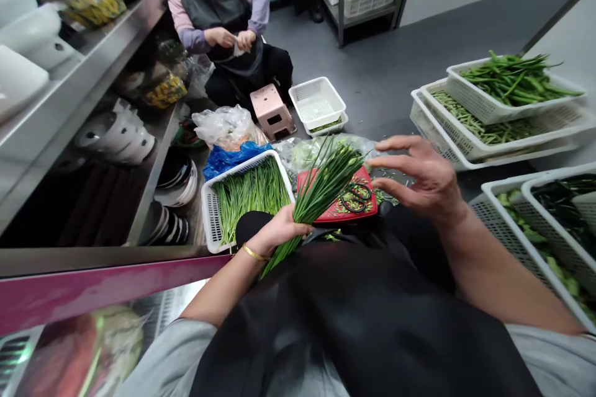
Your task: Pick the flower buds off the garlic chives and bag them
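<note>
A bunch of green garlic chives (321, 183) with budded tips is wrapped in my left hand (282, 227), slanting up to the right over my lap. My right hand (414, 177) hovers to the right of the tips, fingers spread, with nothing in it. Beneath the bunch is a red stool top (326, 212) strewn with small cut green bits. Black-handled scissors (356, 197) rest on it, their blades partly hidden by the chives. Left of my left hand stands a white basket (212, 217) filled with more chives (251, 192) laid lengthwise.
A co-worker (223, 18) sits ahead, hands together on something pale. A pink stool (271, 108) and a white basket (318, 102) stand between us. Stacked baskets of green peppers (512, 80) and cut beans (479, 118) are at right. Metal shelves (84, 93) run along the left.
</note>
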